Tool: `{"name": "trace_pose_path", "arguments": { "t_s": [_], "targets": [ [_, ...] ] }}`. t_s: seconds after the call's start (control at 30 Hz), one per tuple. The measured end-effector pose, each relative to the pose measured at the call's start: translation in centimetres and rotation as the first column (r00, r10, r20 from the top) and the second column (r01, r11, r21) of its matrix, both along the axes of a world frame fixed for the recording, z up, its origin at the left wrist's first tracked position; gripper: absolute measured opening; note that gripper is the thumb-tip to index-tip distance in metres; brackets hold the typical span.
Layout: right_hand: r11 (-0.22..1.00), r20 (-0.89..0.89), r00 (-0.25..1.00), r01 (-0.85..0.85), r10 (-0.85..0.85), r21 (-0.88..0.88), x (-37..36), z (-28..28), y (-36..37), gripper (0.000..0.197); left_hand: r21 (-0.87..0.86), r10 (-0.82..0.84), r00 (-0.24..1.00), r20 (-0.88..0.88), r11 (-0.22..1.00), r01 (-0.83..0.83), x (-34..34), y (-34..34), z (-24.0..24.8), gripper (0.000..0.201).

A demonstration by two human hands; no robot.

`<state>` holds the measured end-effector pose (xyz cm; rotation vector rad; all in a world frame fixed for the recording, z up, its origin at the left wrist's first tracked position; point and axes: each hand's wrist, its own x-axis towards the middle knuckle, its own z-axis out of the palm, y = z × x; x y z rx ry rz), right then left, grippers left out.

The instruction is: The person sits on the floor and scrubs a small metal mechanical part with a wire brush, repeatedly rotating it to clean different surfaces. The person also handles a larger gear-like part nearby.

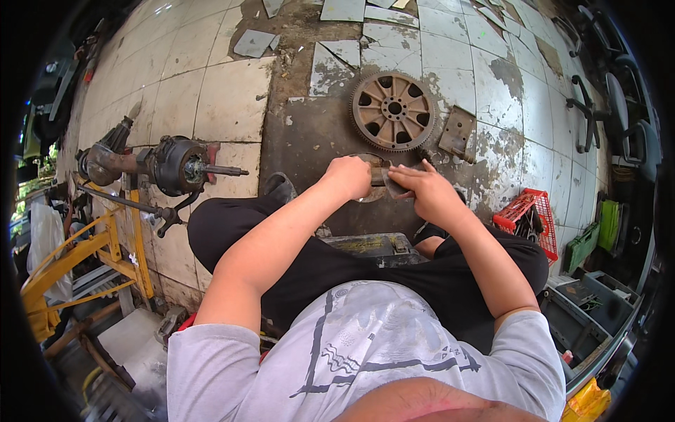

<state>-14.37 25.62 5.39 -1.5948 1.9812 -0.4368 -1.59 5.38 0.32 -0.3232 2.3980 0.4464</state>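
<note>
A rusty toothed wheel (395, 97) lies flat on the worn tiled floor (232, 91), with a bent metal plate (457, 130) just to its right; loose broken tile (254, 43) sits toward the top; at left, a greasy axle assembly (105, 163) stands near a yellow frame (70, 257) and a clear plastic bag (46, 239); at right are a red plastic crate (513, 211) with dark items inside, a green case (582, 246), a grey tray (562, 309) and a yellow bag (587, 402).

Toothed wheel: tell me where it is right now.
In the head view, the toothed wheel lies on the floor just beyond the left hand and right hand, a little right of centre, with a rusty metal plate close on its right.
</note>
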Motion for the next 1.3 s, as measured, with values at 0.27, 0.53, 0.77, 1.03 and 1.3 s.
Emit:
{"name": "trace_pose_path", "arguments": {
  "t_s": [0.27, 0.53, 0.77, 1.03, 1.3],
  "targets": [
    [1.000, -0.039, 0.999, 0.024, -0.025, -0.011, -0.1, 0.7, -0.7, 0.073, 0.000, 0.019, 1.000, 0.006, 1.000, -0.019, 0.1, 0.2, 0.0, 0.048],
    [1.000, -0.127, 0.992, -0.005, 0.006, 0.013, -0.5, 1.3, -0.8, 0.055, -0.011, -0.015, 1.000, 0.001, 1.000, 0.015, 0.1, 0.3, 0.2, 0.048],
    [0.971, -0.206, 0.978, 0.028, 0.023, 0.237, -1.1, 0.6, -1.4, 0.069, -0.026, -0.036, 0.999, 0.010, 0.999, 0.036, 0.1, 0.0, 0.3, 0.049],
    [0.971, -0.256, 0.967, 0.075, -0.014, 0.228, -1.4, -0.2, -1.1, 0.069, 0.008, 0.014, 1.000, 0.012, 1.000, -0.014, 0.2, 0.0, 0.3, 0.047],
    [0.975, -0.278, 0.960, 0.084, -0.024, 0.208, -2.3, -1.9, -1.1, 0.048, -0.017, -0.038, 0.999, -0.004, 0.999, 0.038, 0.0, 0.0, 0.4, 0.047]
  ]
}}
